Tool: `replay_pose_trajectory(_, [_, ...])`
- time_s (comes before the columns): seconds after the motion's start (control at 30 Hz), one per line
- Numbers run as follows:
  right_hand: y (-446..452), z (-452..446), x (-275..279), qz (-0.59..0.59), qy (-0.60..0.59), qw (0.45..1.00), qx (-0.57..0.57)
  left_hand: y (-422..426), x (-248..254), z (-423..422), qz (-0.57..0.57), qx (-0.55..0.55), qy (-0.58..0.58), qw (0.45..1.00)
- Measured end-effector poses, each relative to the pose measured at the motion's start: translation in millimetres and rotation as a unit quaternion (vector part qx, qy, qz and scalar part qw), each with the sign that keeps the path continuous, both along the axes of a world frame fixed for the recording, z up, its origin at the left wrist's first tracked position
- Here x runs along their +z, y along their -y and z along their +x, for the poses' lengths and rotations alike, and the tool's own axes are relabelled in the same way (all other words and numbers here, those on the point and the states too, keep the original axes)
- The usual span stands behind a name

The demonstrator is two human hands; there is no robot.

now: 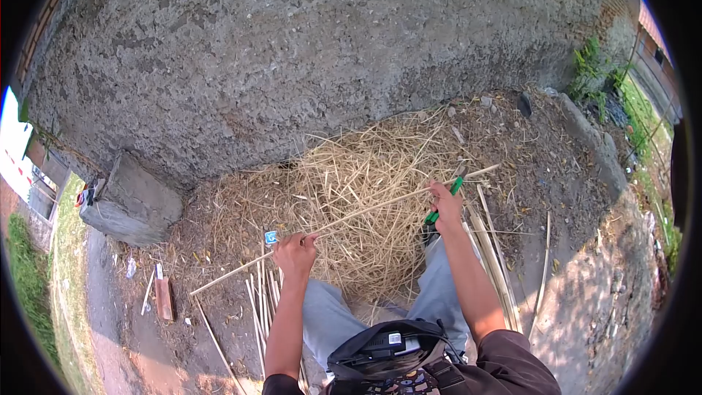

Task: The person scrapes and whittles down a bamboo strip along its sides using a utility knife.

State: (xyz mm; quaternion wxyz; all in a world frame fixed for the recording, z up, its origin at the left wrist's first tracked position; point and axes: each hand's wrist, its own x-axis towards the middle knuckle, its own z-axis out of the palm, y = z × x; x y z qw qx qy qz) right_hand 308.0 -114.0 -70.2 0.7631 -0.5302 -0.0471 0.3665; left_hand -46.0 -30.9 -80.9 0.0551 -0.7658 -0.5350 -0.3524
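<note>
A long thin bamboo strip [365, 210] runs slantwise across the view, its left end lower than its right. My left hand [295, 254] is closed around it left of the middle. Toward the strip's right end, my right hand [444, 207] grips a green-handled knife [457, 185], its blade pointing up beside the strip. The fingers of that hand also touch the strip. Beneath the strip lies a heap of pale shavings [373, 249].
A rough grey wall [329, 51] rises ahead. More bamboo strips [491, 249] lie by my right leg and others [259, 300] by my left. At the left stand a concrete block [139, 201] and, nearer, a brick [164, 298]. A black bag [387, 347] sits at my waist.
</note>
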Motion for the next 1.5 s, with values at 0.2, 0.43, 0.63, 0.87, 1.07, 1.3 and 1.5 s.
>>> replay_pose_trajectory(0.2, [-0.2, 1.7, -7.9, 0.000, 0.008, 1.000, -0.003, 0.8, 2.1, 1.6, -0.040, -0.007, 0.026, 0.999])
replay_pose_trajectory(0.43, [3.7, -1.4, -5.9, 0.027, 0.017, 0.999, 0.040, -5.5, 13.9, -8.3, 0.067, -0.061, 0.039, 0.995])
replay_pose_trajectory(0.63, [1.6, 5.6, -10.0, 0.059, -0.106, 0.990, 0.075, -1.8, 16.4, -6.6, 0.053, -0.075, 0.028, 0.995])
replay_pose_trajectory(0.87, [3.7, 10.2, -13.4, 0.072, -0.118, 0.988, 0.065, -2.1, 13.1, -6.3, 0.041, -0.084, 0.041, 0.995])
replay_pose_trajectory(1.07, [5.3, 12.3, -12.0, 0.069, -0.126, 0.987, 0.072, -2.5, 12.0, -6.4, 0.029, -0.086, 0.050, 0.995])
replay_pose_trajectory(1.3, [0.1, 8.6, -18.5, 0.066, -0.110, 0.991, 0.029, -2.9, 10.9, -7.3, 0.026, -0.107, 0.045, 0.993])
replay_pose_trajectory(1.5, [0.5, 13.4, -20.7, 0.064, -0.139, 0.988, 0.008, -1.4, 11.6, -2.3, 0.032, -0.139, 0.054, 0.988])
